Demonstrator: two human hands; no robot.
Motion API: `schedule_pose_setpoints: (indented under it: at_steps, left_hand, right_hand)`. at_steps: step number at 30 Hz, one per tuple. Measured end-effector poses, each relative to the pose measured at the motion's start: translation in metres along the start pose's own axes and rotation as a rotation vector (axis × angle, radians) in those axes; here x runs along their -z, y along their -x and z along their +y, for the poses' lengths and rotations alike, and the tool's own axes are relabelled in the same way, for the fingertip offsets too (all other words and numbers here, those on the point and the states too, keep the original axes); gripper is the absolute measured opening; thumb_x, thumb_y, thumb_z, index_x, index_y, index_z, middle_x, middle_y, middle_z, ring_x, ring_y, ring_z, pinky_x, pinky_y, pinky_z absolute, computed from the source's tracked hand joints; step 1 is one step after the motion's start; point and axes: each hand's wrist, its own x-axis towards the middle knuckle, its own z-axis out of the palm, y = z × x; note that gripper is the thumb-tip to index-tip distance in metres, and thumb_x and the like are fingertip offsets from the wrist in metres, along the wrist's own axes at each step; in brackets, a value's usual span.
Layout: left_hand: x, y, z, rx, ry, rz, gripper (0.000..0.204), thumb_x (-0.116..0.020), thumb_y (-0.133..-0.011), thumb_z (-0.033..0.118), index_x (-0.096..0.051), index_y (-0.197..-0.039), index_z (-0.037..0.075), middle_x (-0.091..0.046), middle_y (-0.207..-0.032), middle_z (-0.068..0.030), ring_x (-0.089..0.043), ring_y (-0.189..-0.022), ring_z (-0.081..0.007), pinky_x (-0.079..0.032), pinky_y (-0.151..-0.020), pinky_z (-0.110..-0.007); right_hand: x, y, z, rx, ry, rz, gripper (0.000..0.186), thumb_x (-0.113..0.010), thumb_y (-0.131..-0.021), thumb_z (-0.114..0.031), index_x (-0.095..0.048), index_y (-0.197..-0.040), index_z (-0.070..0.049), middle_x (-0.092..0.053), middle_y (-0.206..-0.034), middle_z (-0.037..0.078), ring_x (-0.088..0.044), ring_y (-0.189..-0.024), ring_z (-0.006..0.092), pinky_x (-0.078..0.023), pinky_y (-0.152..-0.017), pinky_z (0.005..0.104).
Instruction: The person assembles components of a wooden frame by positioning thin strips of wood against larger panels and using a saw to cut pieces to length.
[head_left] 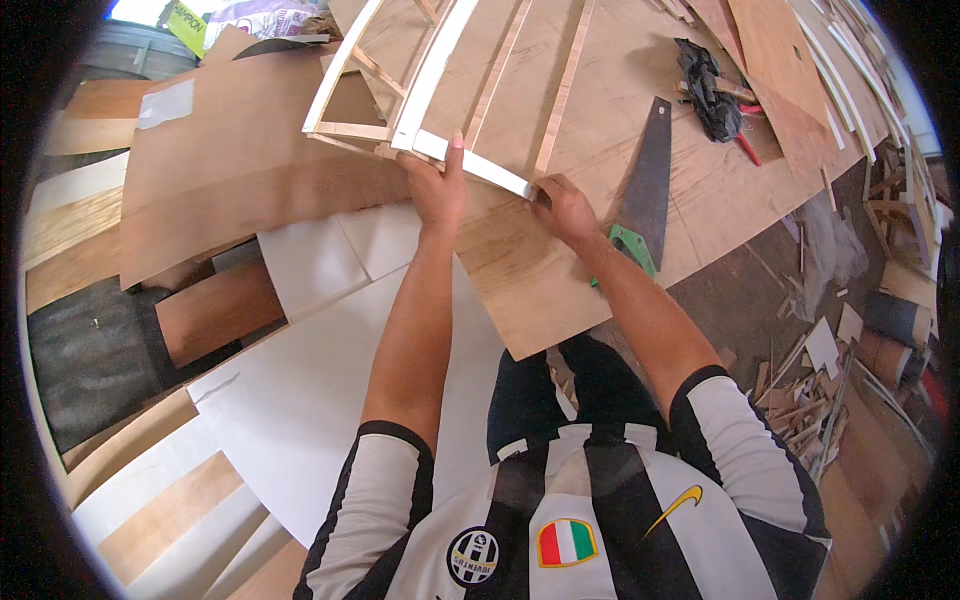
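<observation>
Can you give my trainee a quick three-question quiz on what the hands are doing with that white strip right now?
1. True or false: both hands touch the white strip.
2. What lies just right of the right hand? A) hand saw B) drill C) paint can
3. Fill in: the strip lies on a ____ sheet.

Key:
1. True; the left hand presses near its middle, the right hand holds its end.
2. A, the hand saw with a green handle.
3. Plywood; the plywood sheet.
</observation>
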Motion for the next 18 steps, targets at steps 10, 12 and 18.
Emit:
schedule_pose_setpoints:
  at_steps: [10,12,18]
  left_hand:
    - [0.001,0.000,-0.003,-0.004,-0.002,-0.008,0.078,-0.080,-0.088,0.042,-0.041,-0.125,-0.014,-0.060,-0.114,-0.0340,-0.062,-0.108,-0.0473,-0.048,-0.096,-0.050]
    - [0.002,0.000,-0.002,-0.027,-0.059,-0.003,0.078,-0.079,-0.087,0.043,-0.042,-0.126,-0.014,-0.061,-0.113,-0.0337,-0.062,-0.107,-0.0483,-0.049,-0.095,-0.051]
    - [0.005,0.001,0.010,0.037,-0.026,-0.033,0.082,-0.077,-0.089,0.047,-0.037,-0.127,-0.013,-0.062,-0.112,-0.0356,-0.064,-0.106,-0.0505,-0.050,-0.092,-0.052]
  right_hand:
    - [-0.003,-0.002,-0.006,-0.050,-0.083,0.043,0.025,-0.076,-0.084,-0.016,-0.071,-0.104,-0.003,-0.068,-0.100,0.018,-0.066,-0.095,0.0397,-0.055,-0.084,0.0471]
    - [-0.005,-0.001,-0.003,-0.050,-0.065,0.049,0.025,-0.075,-0.084,-0.018,-0.071,-0.104,-0.003,-0.068,-0.100,0.019,-0.066,-0.095,0.0404,-0.054,-0.084,0.0484]
    - [-0.007,-0.003,-0.003,-0.046,0.045,0.043,0.030,-0.079,-0.081,-0.007,-0.072,-0.109,0.001,-0.070,-0.104,0.017,-0.071,-0.091,0.0333,-0.058,-0.078,0.0387]
